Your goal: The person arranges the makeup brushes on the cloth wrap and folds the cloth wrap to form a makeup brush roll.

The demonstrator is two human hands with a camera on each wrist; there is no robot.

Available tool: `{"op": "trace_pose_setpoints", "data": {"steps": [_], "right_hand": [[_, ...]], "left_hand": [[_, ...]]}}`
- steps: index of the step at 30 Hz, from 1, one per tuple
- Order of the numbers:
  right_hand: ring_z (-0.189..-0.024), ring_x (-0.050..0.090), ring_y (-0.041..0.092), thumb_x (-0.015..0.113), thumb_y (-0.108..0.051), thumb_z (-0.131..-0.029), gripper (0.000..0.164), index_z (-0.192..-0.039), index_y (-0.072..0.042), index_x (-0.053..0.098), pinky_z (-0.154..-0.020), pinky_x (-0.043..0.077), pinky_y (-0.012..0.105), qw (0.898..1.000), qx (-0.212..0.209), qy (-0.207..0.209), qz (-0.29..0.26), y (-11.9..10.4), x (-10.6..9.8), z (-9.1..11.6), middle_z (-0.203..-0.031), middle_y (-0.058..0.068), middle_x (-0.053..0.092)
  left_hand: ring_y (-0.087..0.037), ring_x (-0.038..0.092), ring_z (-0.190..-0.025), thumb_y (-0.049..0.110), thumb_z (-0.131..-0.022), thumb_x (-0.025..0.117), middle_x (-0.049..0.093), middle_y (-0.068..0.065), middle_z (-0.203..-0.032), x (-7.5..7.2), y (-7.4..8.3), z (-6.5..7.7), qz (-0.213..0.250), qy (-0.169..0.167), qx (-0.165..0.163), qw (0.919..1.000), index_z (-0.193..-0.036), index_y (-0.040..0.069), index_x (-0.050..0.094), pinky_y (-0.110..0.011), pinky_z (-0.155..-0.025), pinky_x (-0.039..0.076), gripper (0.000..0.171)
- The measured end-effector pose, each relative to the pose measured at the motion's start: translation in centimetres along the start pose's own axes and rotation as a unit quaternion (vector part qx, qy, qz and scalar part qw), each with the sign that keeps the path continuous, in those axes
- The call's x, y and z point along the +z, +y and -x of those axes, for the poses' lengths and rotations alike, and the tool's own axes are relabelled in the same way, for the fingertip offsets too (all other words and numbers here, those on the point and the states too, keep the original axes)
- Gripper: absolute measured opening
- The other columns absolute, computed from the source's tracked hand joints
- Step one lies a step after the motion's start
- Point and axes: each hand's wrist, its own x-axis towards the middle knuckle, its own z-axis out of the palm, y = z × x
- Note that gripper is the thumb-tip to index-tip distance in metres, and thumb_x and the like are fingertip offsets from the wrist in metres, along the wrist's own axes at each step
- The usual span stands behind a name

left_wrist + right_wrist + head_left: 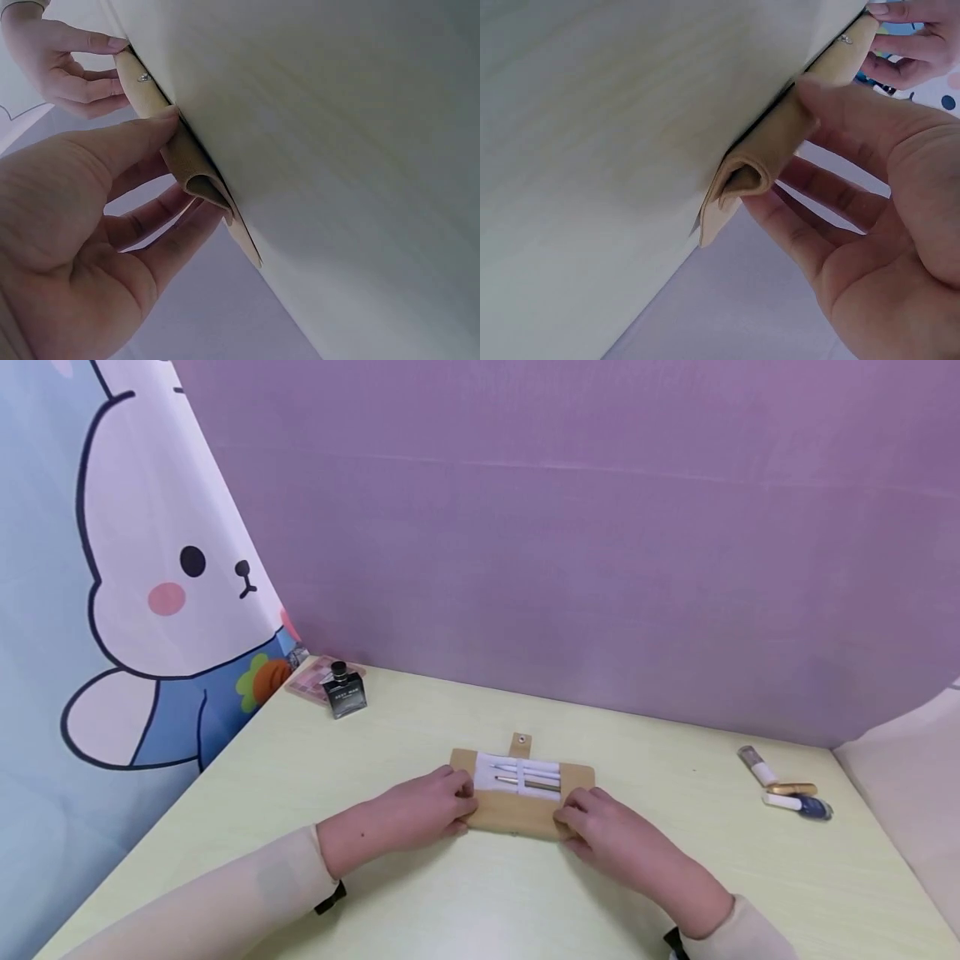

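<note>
A tan pen case (517, 812) lies on the table in the head view, its near edge folded over. Several slim pen-like sticks (536, 773) rest on its white lining under a narrow band, and a snap tab (521, 744) sticks out at the far edge. My left hand (435, 806) pinches the left end of the fold, thumb on the near side. At the right end, my right hand (611, 835) holds the fold the same way. Both wrist views show the rolled edge of the case (187, 154) between thumb and fingers, with its open curled end (744, 176) facing outward.
At the back left, a dark perfume bottle (346, 693) stands by a pink palette (307, 681). To the right lie a bottle with a grey cap (757, 766), a gold tube (792, 789) and a blue bottle with a white cap (813, 808). A purple cloth (570, 568) hangs behind the table.
</note>
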Motion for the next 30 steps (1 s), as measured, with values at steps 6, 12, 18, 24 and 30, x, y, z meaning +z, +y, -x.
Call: {"op": "trace_pose_setpoints", "data": {"steps": [6,12,18,24,30], "right_hand": [[-0.094,0.072,0.017,0.081,-0.006,-0.092,0.016,-0.108,-0.009,0.080,-0.082,0.064,0.028,0.999,-0.020,0.027,0.004,0.4,-0.1,0.0,-0.102,0.000,0.075],[-0.097,0.075,0.017,0.076,-0.006,-0.096,0.015,-0.110,-0.010,0.079,-0.083,0.064,0.030,1.000,-0.009,-0.003,-0.026,0.7,-0.8,0.0,-0.105,0.000,0.077],[-0.099,0.076,0.013,0.070,-0.007,-0.102,0.019,-0.118,-0.012,0.077,-0.082,0.064,0.031,0.994,0.019,-0.050,-0.099,1.4,-1.7,0.1,-0.112,-0.001,0.080],[-0.097,0.068,0.005,0.060,-0.013,-0.109,0.023,-0.127,-0.012,0.074,-0.081,0.060,0.029,0.974,0.052,-0.089,-0.200,2.9,-1.9,-0.1,-0.122,0.002,0.079],[-0.100,0.063,0.007,0.060,-0.012,-0.109,0.019,-0.121,-0.013,0.075,-0.086,0.059,0.031,0.970,0.044,-0.067,-0.229,4.3,-1.3,-0.4,-0.118,-0.001,0.072]], "left_hand": [[-0.014,0.062,-0.107,0.031,-0.103,0.074,0.070,-0.001,-0.123,-0.1,0.2,0.0,-0.027,0.013,0.014,0.9995,-0.125,0.018,0.079,-0.024,-0.094,0.059,0.026],[-0.014,0.065,-0.114,0.030,-0.104,0.072,0.073,0.000,-0.128,-0.4,0.4,0.1,-0.013,-0.002,0.032,0.9994,-0.123,0.017,0.080,-0.024,-0.098,0.059,0.024],[-0.010,0.068,-0.098,0.021,-0.106,0.067,0.078,0.000,-0.111,-1.1,0.2,0.1,0.080,-0.016,0.024,0.9964,-0.113,0.012,0.078,-0.028,-0.093,0.061,0.016],[-0.004,0.056,-0.077,0.022,-0.111,0.060,0.072,0.005,-0.095,-1.2,-0.8,-0.4,0.199,-0.025,-0.018,0.9795,-0.110,0.014,0.071,-0.024,-0.075,0.052,0.014],[-0.006,0.060,-0.085,0.024,-0.112,0.058,0.071,0.006,-0.098,-0.7,-1.9,-1.3,0.226,-0.005,-0.044,0.9732,-0.120,0.014,0.072,-0.029,-0.082,0.056,0.019]]}}
